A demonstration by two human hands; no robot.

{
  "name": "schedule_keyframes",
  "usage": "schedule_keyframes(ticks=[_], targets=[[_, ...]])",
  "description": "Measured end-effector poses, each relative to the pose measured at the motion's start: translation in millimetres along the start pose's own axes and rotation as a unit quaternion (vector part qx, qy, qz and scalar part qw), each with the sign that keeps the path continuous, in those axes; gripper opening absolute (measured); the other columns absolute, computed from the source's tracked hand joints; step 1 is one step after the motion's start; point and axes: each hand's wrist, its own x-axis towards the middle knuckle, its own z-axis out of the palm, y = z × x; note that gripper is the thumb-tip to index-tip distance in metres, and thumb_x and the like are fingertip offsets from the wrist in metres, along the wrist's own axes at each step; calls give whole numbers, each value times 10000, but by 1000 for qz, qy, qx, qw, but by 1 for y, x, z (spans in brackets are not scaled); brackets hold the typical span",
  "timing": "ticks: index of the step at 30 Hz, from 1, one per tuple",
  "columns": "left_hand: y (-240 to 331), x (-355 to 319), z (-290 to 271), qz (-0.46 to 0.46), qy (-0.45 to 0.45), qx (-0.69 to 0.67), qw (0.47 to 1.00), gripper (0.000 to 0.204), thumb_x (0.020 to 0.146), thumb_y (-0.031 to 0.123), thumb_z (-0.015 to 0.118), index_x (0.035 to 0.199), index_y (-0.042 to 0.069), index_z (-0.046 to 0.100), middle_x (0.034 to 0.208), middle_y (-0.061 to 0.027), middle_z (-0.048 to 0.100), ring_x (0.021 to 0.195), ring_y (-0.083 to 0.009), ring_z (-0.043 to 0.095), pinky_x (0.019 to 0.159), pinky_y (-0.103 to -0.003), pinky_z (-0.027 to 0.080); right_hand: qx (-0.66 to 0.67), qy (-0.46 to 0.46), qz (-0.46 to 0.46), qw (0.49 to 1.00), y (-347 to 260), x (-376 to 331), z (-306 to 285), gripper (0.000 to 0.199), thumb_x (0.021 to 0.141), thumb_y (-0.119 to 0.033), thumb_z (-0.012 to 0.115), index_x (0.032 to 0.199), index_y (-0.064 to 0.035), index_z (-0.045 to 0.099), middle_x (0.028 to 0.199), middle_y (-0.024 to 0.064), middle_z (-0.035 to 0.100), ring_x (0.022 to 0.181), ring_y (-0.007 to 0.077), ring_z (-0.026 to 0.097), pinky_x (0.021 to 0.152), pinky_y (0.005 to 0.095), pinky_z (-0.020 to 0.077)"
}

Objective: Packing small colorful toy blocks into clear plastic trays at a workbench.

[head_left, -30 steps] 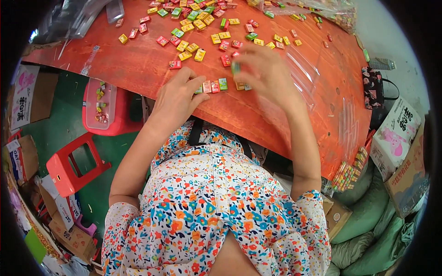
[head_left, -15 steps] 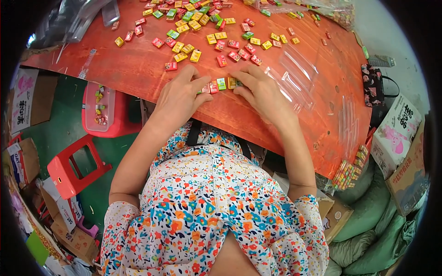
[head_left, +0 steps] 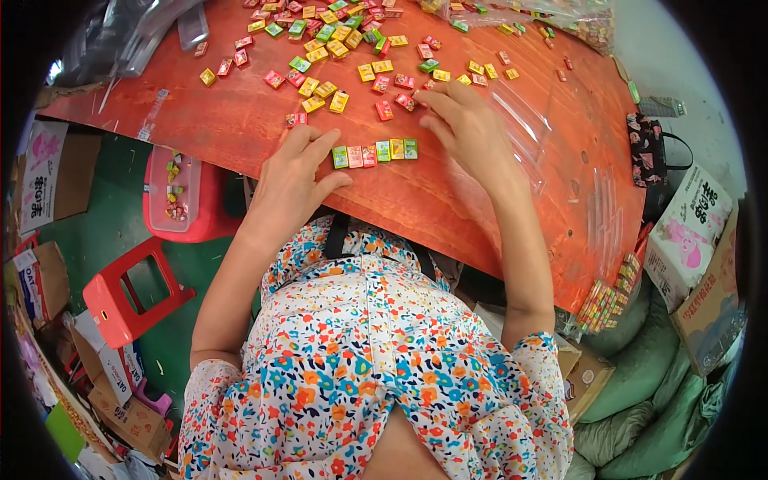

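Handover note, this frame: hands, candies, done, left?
Left hand: flat on the red table, fingertips at the left end of the candy row, holding nothing.
Right hand: open, fingers on a red candy just beyond the row.
Done: five candies lined up side by side near the table edge.
Left: loose candies scattered across the far side; clear sleeves lie to the right.
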Motion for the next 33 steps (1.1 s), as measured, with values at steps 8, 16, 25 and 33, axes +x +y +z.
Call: schedule_keyframes(ticks=[8, 16, 25, 33], targets=[[4, -3, -1, -11, -5, 3, 1000, 478, 760, 157, 792, 1175, -2, 616, 1046, -142, 556, 901, -327, 619, 752, -426, 516, -76, -22, -104, 991, 15, 23, 9, 293, 819, -86, 682, 1113, -83, 675, 1109, 79, 623, 1028, 286, 601, 863, 398, 504], [11, 3, 9, 26, 2, 30, 999, 440, 767, 157, 788, 1149, 11, 626, 1050, -131, 551, 902, -323, 632, 744, -433, 525, -96, 115, -74, 986, 1, -31, 5, 207, 806, -123, 710, 1008, -80, 693, 931, 73, 651, 838, 267, 639, 717, 379, 523], [14, 12, 7, 31, -19, 42, 998, 438, 785, 179, 781, 1169, 15, 649, 1078, -123, 580, 919, -297, 620, 767, -393, 514, -62, 111, -7, 992, -23, -59, 13, 334, 815, -147, 715, 1133, -62, 658, 1041, 105, 640, 943, 276, 624, 816, 401, 519], [14, 21, 14, 16, -57, 51, 997, 376, 794, 162, 773, 1126, 20, 668, 984, -135, 579, 830, -312, 648, 705, -425, 514, -28, 26, 21, 999, -36, -38, 25, 393, 794, -152, 707, 1168, -61, 627, 1068, 120, 613, 994, 305, 605, 829, 388, 535]])
